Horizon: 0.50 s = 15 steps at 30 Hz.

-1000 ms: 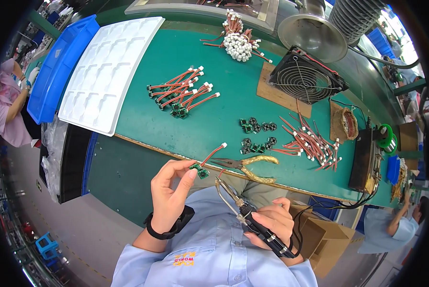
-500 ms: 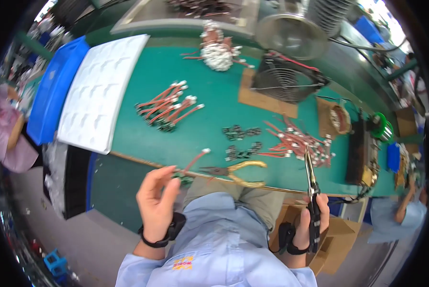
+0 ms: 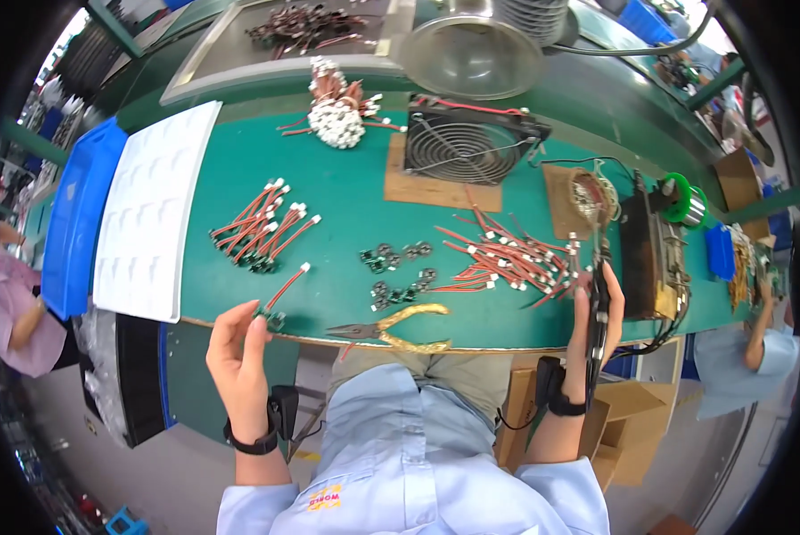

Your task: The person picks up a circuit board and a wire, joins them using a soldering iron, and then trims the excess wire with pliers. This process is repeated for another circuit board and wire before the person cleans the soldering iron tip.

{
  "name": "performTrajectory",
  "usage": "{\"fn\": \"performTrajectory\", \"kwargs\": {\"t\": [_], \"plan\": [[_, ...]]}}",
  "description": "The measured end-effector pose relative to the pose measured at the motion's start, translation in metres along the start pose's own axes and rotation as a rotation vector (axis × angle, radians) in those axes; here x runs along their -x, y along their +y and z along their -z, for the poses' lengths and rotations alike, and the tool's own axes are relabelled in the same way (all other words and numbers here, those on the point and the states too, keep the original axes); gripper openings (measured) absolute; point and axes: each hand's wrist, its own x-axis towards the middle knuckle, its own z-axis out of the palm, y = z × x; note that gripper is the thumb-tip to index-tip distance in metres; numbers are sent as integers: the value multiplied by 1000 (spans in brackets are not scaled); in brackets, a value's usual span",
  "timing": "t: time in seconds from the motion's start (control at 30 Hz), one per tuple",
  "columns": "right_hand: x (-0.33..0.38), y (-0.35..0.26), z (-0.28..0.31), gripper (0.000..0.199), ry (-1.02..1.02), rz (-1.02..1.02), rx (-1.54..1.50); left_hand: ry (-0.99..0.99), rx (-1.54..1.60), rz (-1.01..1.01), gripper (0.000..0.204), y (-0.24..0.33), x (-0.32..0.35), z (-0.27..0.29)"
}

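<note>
My left hand [image 3: 239, 352] is at the table's front edge, thumb and fingertips pinched on a small green circuit board [image 3: 276, 319]. A red wire lead [image 3: 286, 285] with a white connector at its end runs up from that board. My right hand [image 3: 593, 316] grips the black handle of a soldering iron [image 3: 599, 303], which points away from me. The iron's tip reaches a round tip-cleaning dish [image 3: 587, 198] on a brown board, though the exact contact is hard to make out. Yellow-handled pliers [image 3: 400, 328] lie between my hands.
Wired boards [image 3: 262, 227] lie in a pile at left, bare small boards [image 3: 398, 272] mid-table, loose red leads [image 3: 507, 259] right of them. Behind stand a fan [image 3: 467, 147] and a bundle of leads [image 3: 336, 120]. A white tray [image 3: 155, 209], blue bin [image 3: 83, 218] and green solder spool [image 3: 683, 201] flank the table.
My right hand has moved forward, carrying the soldering iron to the cleaning dish. My left hand has shifted left with the wired board. The whole view has turned slightly.
</note>
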Motion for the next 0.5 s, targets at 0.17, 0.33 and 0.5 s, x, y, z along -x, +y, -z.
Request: {"fn": "performTrajectory", "kwargs": {"t": [0.17,0.33,0.5], "plan": [[56,-19,-24,20,-263,179,-204,-122,-227,-160,14,-3,-31,-10],[79,-31,-47,29,-606,315,-152,-157,-344,-237,17,-9,-51,-24],[80,-35,-74,32,-622,710,-3,-98,-495,-338,19,-13,-48,-21]]}}
